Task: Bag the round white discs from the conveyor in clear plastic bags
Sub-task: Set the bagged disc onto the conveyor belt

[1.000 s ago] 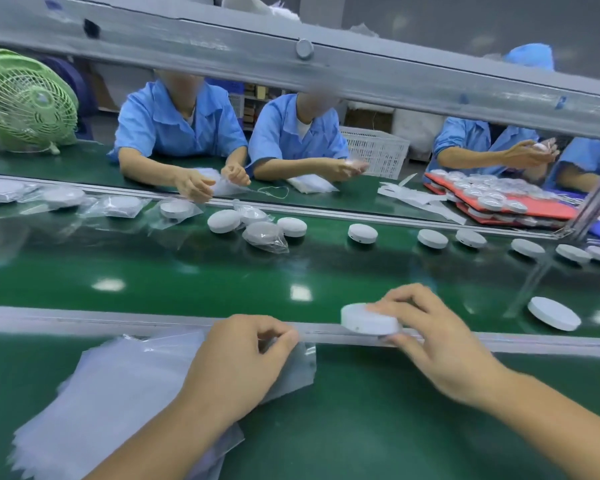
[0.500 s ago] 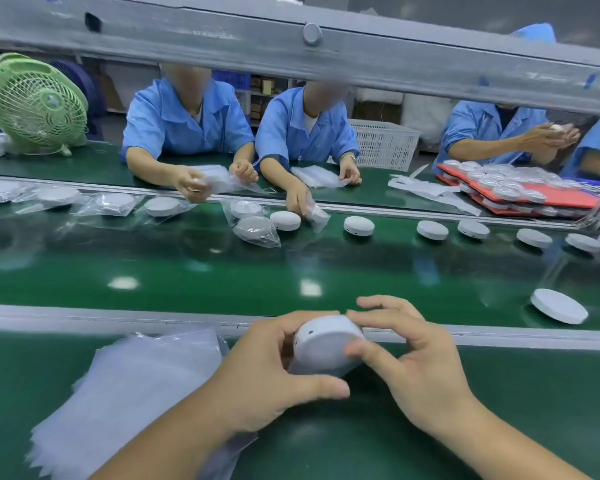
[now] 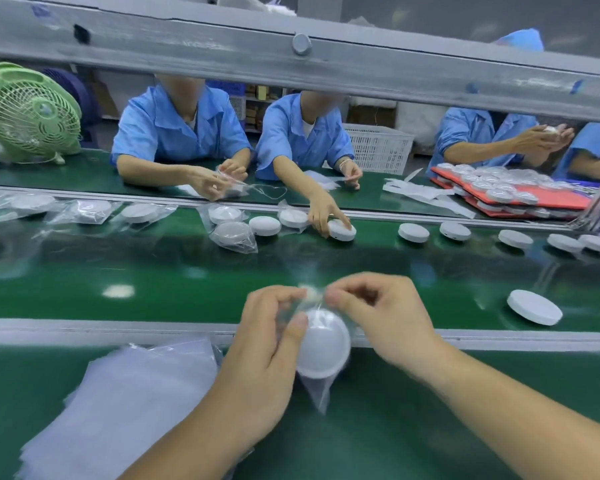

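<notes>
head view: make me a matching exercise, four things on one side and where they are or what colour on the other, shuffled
1 fan
2 held disc
3 loose disc
4 bag stack

a bare on the belt, at right
b light green
c inside a clear bag
d on the near table, at left

Pairs: 1-b, 2-c, 3-a, 4-d

disc (image 3: 323,355): smooth matt white plastic | bag (image 3: 317,393): thin clear glossy film | conveyor belt (image 3: 153,271): glossy green | rail (image 3: 84,329): dull grey metal | fan (image 3: 28,112): green plastic
</notes>
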Demonstrator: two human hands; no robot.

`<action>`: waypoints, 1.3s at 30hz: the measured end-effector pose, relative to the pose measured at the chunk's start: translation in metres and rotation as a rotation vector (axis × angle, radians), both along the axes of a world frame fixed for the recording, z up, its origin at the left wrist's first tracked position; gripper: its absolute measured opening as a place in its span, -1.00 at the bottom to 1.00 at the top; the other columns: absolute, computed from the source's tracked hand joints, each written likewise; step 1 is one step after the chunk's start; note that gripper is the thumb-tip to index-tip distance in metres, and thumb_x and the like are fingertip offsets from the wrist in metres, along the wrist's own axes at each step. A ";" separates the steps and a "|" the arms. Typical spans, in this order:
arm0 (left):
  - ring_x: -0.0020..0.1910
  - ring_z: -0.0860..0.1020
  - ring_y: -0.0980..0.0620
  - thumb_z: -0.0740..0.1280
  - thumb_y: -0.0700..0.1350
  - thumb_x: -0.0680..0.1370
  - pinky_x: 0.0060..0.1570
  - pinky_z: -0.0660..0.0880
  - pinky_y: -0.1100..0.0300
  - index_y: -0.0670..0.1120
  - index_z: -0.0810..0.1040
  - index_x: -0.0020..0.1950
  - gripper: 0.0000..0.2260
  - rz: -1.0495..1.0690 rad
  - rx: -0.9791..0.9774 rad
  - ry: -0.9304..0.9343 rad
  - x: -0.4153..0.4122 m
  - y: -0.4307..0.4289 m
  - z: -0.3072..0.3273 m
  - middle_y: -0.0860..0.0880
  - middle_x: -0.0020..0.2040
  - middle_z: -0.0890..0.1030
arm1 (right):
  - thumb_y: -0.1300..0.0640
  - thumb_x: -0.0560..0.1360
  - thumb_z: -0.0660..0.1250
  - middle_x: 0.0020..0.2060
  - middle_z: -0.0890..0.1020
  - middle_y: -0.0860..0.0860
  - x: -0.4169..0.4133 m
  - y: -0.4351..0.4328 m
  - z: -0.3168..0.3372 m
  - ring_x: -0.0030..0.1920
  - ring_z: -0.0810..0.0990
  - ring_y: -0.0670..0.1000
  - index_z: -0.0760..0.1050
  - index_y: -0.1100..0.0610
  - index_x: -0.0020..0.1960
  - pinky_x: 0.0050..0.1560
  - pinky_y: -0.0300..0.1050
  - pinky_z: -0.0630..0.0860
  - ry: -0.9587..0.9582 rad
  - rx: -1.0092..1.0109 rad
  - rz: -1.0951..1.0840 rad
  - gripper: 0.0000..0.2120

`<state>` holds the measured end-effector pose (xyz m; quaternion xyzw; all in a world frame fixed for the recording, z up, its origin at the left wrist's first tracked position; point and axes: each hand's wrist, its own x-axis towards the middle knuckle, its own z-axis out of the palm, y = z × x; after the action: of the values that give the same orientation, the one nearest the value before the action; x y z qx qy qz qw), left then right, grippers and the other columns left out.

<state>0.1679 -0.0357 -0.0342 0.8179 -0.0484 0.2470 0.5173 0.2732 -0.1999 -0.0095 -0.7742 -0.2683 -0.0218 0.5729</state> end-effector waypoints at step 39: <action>0.16 0.49 0.29 0.29 0.21 0.51 0.09 0.51 0.18 0.25 0.65 0.04 -0.80 -0.098 0.839 0.318 -0.003 0.038 0.001 0.37 0.14 0.60 | 0.16 0.62 0.30 0.21 0.67 0.05 0.119 -0.135 0.005 0.06 0.66 0.04 0.52 0.06 0.41 0.13 -0.10 0.56 -0.182 -1.113 -0.452 -0.64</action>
<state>0.1644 0.0023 -0.0328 0.9814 -0.1031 0.0526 0.1531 0.3917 -0.3344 -0.0043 -0.9903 -0.1161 -0.0656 0.0381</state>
